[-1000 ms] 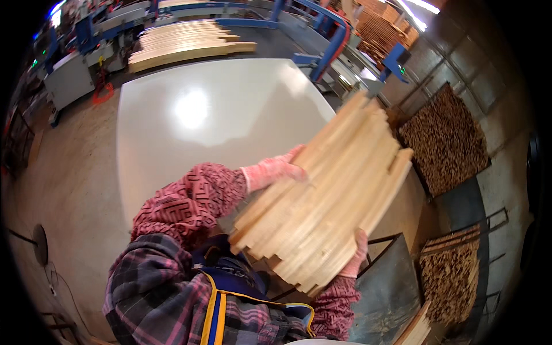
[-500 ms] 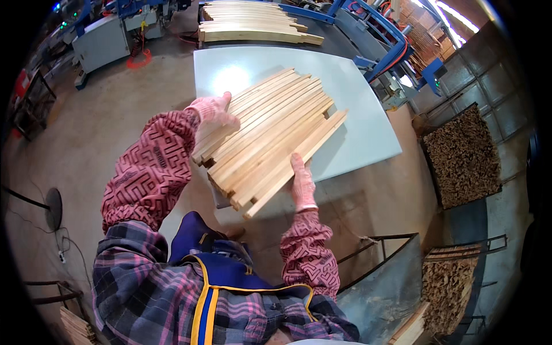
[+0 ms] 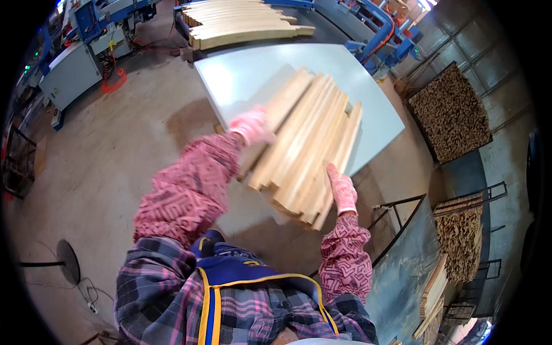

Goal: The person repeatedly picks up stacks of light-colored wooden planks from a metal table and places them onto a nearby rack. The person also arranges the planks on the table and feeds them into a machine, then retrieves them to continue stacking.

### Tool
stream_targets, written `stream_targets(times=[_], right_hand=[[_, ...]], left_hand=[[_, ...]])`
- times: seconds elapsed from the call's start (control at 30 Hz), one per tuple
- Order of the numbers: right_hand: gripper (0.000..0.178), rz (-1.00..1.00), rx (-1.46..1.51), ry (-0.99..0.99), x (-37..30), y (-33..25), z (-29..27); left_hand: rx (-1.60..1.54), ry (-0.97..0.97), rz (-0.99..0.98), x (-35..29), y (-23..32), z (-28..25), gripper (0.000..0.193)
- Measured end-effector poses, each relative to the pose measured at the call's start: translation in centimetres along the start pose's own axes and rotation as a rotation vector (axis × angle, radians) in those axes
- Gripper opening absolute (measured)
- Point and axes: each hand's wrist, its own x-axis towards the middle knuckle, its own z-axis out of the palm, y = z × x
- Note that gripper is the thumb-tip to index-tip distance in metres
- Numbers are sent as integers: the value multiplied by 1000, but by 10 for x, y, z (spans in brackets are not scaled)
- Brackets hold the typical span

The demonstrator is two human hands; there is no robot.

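Observation:
A bundle of pale wooden strips (image 3: 307, 149) lies slanted over the white tabletop (image 3: 368, 123), its near ends sticking out past the near edge. Pink-gloved, my left hand (image 3: 251, 126) grips the bundle's left side, somewhat blurred by motion. A dark gap separates a few strips under that hand from the others. My right hand (image 3: 343, 190) clasps the right side near the close end, thumb on top and the other fingers mostly hidden underneath. The strips' near ends are uneven.
Beyond the tabletop, more strips (image 3: 241, 26) lie on a dark machine bed with a blue frame (image 3: 379, 43). Stacked wood (image 3: 451, 115) stands at the right. A metal-framed sheet (image 3: 402, 253) is at my near right, and a round-based stand (image 3: 69, 261) at left.
Both hands and the bundle have shifted right in view, and the strips now point more steeply away from me. A gap has opened between the left strips and the rest. The view has also shifted.

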Motion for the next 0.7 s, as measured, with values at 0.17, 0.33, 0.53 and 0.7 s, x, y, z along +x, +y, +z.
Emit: stream_targets(times=[0.17,0.33,0.53,0.7], right_hand=[[100,159,-74,149,-18,-20,13],[106,172,-3,162,-22,6,26],[103,257,97,172,-14,11,40],[75,212,2,107,-3,3,17]], left_hand=[[-41,-155,-56,21,10,-15,80],[-77,-135,68,25,22,-16,83],[-131,-142,94,58,27,-15,70],[66,-32,9,113,21,-86,70]])
